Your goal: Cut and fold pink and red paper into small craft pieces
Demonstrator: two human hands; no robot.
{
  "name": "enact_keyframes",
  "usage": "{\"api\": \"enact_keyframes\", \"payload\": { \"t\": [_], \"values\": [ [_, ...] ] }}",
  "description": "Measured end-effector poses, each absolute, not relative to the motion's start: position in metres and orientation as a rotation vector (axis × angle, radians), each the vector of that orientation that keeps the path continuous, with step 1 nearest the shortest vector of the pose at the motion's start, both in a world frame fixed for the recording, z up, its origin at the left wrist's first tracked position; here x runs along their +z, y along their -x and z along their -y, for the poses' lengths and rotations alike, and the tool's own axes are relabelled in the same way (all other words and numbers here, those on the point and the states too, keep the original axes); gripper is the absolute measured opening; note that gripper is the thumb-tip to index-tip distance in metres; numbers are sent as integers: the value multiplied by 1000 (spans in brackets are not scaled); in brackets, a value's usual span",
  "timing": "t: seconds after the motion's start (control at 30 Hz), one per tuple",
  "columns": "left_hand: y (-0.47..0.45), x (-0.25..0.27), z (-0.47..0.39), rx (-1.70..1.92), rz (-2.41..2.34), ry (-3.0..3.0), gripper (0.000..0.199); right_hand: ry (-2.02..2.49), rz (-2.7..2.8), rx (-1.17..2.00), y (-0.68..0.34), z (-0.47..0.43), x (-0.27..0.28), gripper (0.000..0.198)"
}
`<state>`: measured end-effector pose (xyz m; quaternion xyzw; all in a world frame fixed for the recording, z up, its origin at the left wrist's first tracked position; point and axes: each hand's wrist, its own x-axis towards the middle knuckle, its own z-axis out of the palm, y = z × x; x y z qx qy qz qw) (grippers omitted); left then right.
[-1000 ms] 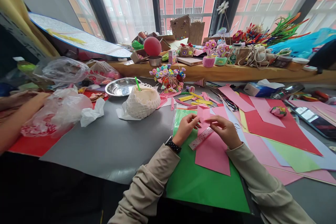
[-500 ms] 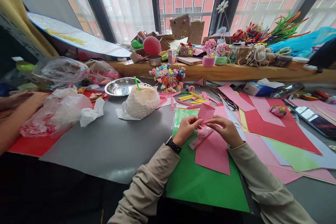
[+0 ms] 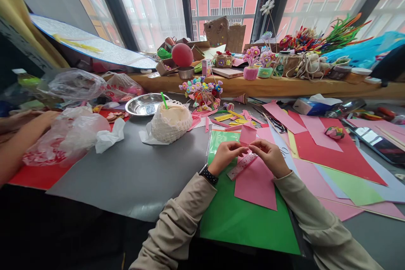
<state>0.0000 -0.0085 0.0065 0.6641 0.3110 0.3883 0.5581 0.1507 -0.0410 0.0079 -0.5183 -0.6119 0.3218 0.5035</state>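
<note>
Pink paper is pinched by both left hand and right hand; a ruler lies on its near side.

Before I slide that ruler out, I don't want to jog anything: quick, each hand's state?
Left hand: closed, pinching the small pink paper.
Right hand: closed, pinching the same paper.

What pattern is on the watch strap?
The watch strap is black with small white dots; it shows in the head view.
</note>
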Motion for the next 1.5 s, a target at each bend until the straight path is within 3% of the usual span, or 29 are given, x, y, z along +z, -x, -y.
{"api": "enact_keyframes", "payload": {
  "t": [0.17, 0.33, 0.6, 1.5],
  "values": [
    [1, 7, 9, 896, -762, -1618, 29, 1248, 1479, 766, -149, 41, 8, 17],
    [0, 7, 8, 923, -742, -1533, 29, 1178, 1298, 853, -150, 36, 3, 31],
    [0, 6, 8, 919, -726, -1512, 28, 1249, 1358, 924, -151, 39, 7, 21],
    [0, 5, 3, 972, -664, -1333, 23, 1290, 1500, 714, -148, 41, 4, 20]
  ]
}}
